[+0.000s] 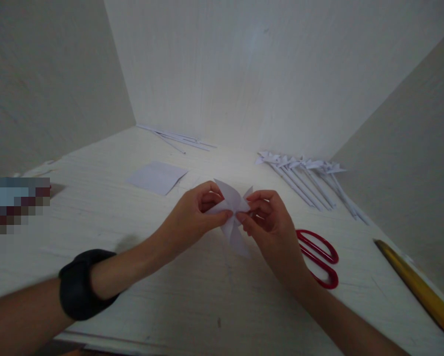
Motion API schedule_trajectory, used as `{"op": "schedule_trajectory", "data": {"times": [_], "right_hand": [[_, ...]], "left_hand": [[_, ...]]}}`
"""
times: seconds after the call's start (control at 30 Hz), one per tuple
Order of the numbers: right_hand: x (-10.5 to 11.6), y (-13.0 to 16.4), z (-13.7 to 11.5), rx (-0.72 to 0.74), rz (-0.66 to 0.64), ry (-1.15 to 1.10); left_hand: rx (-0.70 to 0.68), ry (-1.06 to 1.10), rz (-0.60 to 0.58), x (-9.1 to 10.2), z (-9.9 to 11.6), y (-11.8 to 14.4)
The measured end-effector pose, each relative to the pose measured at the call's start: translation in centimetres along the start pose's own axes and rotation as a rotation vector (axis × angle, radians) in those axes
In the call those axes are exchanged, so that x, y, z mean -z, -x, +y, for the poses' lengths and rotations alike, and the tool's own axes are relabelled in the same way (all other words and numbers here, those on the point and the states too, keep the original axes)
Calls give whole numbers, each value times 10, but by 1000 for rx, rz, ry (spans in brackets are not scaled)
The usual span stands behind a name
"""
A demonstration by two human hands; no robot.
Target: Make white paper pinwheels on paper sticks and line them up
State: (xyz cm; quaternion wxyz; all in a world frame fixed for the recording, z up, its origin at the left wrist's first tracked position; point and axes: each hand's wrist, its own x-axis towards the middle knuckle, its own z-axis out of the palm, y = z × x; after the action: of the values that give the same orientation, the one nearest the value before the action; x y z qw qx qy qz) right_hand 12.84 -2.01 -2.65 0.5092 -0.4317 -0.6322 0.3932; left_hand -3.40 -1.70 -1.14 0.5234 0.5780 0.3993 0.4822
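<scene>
A white paper pinwheel [234, 200] is held between both hands above the middle of the table. My left hand [206, 207] pinches it near the centre with the thumb, its fingers curled behind a blade. From the other side, my right hand [268, 213] grips it too, the thumb close to the left thumb at the centre. The blades stick out upward and downward past the fingers. Whether a pin or stick is at the centre is hidden by the thumbs. A black band circles my left wrist.
On the white table [192, 296] lie a square paper sheet [157, 177], several thin paper sticks [177, 138] by the back wall, and several finished pinwheels on sticks [303, 173] at right. Red-handled scissors [331, 277] lie beside my right forearm. A yellow cutter [418, 289] rests near the right wall.
</scene>
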Motion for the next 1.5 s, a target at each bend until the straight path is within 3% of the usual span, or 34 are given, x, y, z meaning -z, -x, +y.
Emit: {"op": "schedule_trajectory", "data": {"times": [0.63,0.93,1.13,1.27,1.4,1.5], "right_hand": [[-1,0,1,12,6,23],[2,-5,6,140,13,328],[5,-10,12,138,-106,185],[7,-14,17,147,-89,163],[9,-16,18,110,-210,34],[6,-15,13,124,-207,86]], "left_hand": [[5,-10,7,2,-3,-1],[-4,-56,2,3,-5,-1],[-3,-5,-41,3,-6,-3],[-31,19,-89,6,-9,-5],[-75,8,-147,10,-13,-7],[-78,-15,-154,12,-15,-8]]}}
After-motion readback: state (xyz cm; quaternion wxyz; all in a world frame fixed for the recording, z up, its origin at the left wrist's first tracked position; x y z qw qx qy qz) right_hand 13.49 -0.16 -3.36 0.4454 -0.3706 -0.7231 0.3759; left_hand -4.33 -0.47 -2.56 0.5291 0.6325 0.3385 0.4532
